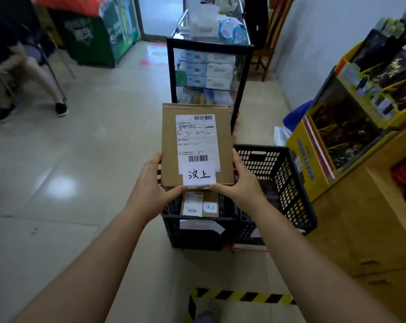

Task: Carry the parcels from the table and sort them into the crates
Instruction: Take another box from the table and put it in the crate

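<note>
Cardboard parcel (197, 145) held above the black crate (276, 183).
Left hand (154, 183) and right hand (241, 183) each keep a curled grip on its near corners; 1 smaller parcel (199, 203) lies inside the crate.

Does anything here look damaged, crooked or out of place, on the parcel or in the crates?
Nothing serious stands out. The box is held level by the left hand and right hand over the near crate. Only the handwritten tag curls over the box's near edge. A smaller parcel lies flat inside.
</note>
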Motion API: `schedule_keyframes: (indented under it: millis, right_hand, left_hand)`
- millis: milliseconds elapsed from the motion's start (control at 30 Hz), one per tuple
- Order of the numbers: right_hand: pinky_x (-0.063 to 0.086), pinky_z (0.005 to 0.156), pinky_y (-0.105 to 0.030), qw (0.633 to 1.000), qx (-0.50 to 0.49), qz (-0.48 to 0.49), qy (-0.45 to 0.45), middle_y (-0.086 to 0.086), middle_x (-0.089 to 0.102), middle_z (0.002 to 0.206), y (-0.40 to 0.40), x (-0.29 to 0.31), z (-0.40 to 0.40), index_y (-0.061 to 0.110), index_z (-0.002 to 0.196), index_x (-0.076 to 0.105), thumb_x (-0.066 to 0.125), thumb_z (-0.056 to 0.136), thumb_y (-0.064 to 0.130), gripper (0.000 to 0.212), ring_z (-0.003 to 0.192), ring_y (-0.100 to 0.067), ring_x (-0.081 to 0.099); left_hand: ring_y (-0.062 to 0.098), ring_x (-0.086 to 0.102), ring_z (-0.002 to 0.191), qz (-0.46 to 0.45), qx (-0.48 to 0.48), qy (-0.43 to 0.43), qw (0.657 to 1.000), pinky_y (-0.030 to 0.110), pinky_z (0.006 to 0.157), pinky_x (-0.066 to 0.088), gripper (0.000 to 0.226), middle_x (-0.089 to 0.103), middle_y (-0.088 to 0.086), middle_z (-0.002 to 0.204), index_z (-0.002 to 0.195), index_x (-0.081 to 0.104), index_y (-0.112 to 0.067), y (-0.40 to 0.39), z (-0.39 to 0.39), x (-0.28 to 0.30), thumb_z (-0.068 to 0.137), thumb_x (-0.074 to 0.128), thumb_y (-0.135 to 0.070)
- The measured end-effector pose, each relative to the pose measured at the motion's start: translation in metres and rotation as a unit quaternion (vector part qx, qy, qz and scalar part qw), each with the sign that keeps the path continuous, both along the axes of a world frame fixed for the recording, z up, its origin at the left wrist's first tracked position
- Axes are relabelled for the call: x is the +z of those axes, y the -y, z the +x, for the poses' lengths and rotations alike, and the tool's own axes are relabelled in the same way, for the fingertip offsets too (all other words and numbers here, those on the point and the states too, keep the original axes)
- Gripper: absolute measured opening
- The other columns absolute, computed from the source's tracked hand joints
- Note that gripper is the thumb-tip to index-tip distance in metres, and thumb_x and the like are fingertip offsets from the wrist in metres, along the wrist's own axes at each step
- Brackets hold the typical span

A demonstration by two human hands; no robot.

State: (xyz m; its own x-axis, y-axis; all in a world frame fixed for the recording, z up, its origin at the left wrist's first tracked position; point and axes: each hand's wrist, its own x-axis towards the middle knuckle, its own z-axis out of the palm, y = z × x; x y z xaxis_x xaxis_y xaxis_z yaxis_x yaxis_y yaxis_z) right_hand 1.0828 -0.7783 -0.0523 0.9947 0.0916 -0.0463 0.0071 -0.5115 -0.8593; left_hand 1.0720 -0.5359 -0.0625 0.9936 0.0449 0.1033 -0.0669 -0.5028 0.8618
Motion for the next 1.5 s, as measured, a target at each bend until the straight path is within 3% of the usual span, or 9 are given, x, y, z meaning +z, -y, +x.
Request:
schedule_keyframes:
  millis: [233, 400, 600, 800, 933, 1000, 1067, 1267, 1500]
  right_hand:
    - [0.037, 0.101, -0.020, 1.000, 0.010, 0.020, -0.020, 0.016, 0.048, 0.137, 0.015, -0.015, 0.048, 0.040, 0.158, 0.009, 0.085, 0.074, 0.039, 0.113, 0.117, 0.001, 0.045]
    - [0.036, 0.101, -0.022, 0.999, -0.002, 0.021, -0.045, 0.016, 0.048, 0.134, 0.016, -0.027, 0.062, 0.041, 0.157, 0.008, 0.085, 0.075, 0.040, 0.113, 0.119, 0.000, 0.041]
    - [0.039, 0.098, -0.017, 0.994, -0.029, 0.058, -0.086, 0.025, 0.047, 0.124, 0.002, -0.040, 0.079, 0.045, 0.155, 0.010, 0.086, 0.075, 0.031, 0.111, 0.115, 0.001, 0.046]
    - [0.042, 0.068, 0.000, 0.985, -0.079, 0.080, -0.135, 0.043, 0.042, 0.107, -0.032, -0.058, 0.090, 0.050, 0.152, 0.012, 0.086, 0.075, 0.026, 0.109, 0.092, 0.018, 0.049]
    - [0.045, 0.085, -0.011, 0.973, -0.122, 0.125, -0.151, 0.040, 0.049, 0.112, -0.053, -0.079, 0.100, 0.048, 0.153, 0.016, 0.081, 0.081, 0.026, 0.100, 0.098, 0.017, 0.052]
    - [0.048, 0.100, -0.028, 0.966, -0.150, 0.143, -0.154, 0.032, 0.051, 0.122, -0.062, -0.091, 0.106, 0.045, 0.154, 0.018, 0.076, 0.087, 0.025, 0.091, 0.110, 0.005, 0.054]
    - [0.052, 0.100, -0.039, 0.955, -0.179, 0.167, -0.165, 0.015, 0.056, 0.133, -0.069, -0.102, 0.111, 0.044, 0.154, 0.023, 0.073, 0.089, 0.018, 0.086, 0.115, -0.008, 0.059]
    - [0.057, 0.076, -0.023, 0.940, -0.203, 0.200, -0.190, 0.013, 0.061, 0.121, -0.063, -0.127, 0.120, 0.039, 0.151, 0.033, 0.070, 0.088, 0.003, 0.082, 0.103, -0.007, 0.063]
    - [0.056, 0.093, -0.033, 0.944, -0.149, 0.177, -0.234, 0.015, 0.064, 0.122, -0.014, -0.142, 0.140, 0.048, 0.143, 0.041, 0.072, 0.086, 0.002, 0.080, 0.106, -0.003, 0.066]
  left_hand:
    - [0.008, 0.056, 0.112, 0.017, 0.001, -0.011, 1.000, 0.020, 0.085, 0.053, 0.101, 0.046, -0.007, 0.137, 0.148, 0.028, -0.028, 0.014, 0.047, -0.013, 0.066, 0.087, -0.031]
    - [0.001, 0.055, 0.103, 0.011, -0.006, -0.033, 0.999, 0.003, 0.071, 0.046, 0.100, 0.045, -0.006, 0.132, 0.149, 0.028, -0.021, 0.017, 0.065, -0.025, 0.069, 0.087, -0.021]
    - [0.009, 0.054, 0.109, 0.012, -0.028, -0.049, 0.998, 0.006, 0.071, 0.048, 0.102, 0.044, -0.006, 0.136, 0.150, 0.026, -0.024, -0.002, 0.090, -0.044, 0.068, 0.087, -0.030]
    - [0.004, 0.050, 0.112, 0.001, -0.063, -0.081, 0.995, 0.005, 0.073, 0.046, 0.104, 0.042, -0.007, 0.136, 0.151, 0.024, -0.024, -0.032, 0.116, -0.067, 0.068, 0.087, -0.033]
    - [0.004, 0.050, 0.114, -0.015, -0.083, -0.094, 0.992, 0.005, 0.074, 0.046, 0.099, 0.040, -0.009, 0.136, 0.150, 0.025, -0.026, -0.047, 0.139, -0.088, 0.071, 0.084, -0.034]
    - [0.006, 0.051, 0.114, -0.025, -0.086, -0.098, 0.991, 0.011, 0.077, 0.047, 0.088, 0.041, -0.011, 0.134, 0.147, 0.028, -0.027, -0.050, 0.147, -0.099, 0.076, 0.079, -0.036]
    - [0.006, 0.054, 0.108, -0.027, -0.086, -0.107, 0.990, 0.015, 0.076, 0.049, 0.076, 0.041, -0.012, 0.129, 0.143, 0.031, -0.027, -0.052, 0.155, -0.107, 0.081, 0.074, -0.036]
    - [0.006, 0.055, 0.089, 0.060, -0.089, -0.113, 0.988, 0.027, 0.073, 0.047, 0.074, 0.041, -0.011, 0.122, 0.148, 0.025, -0.032, -0.051, 0.195, -0.116, 0.087, 0.066, -0.043]
    - [0.024, 0.052, 0.120, 0.067, -0.087, -0.123, 0.986, 0.049, 0.096, 0.050, 0.097, 0.031, -0.003, 0.151, 0.152, 0.013, -0.033, -0.036, 0.253, -0.126, 0.078, 0.075, -0.043]
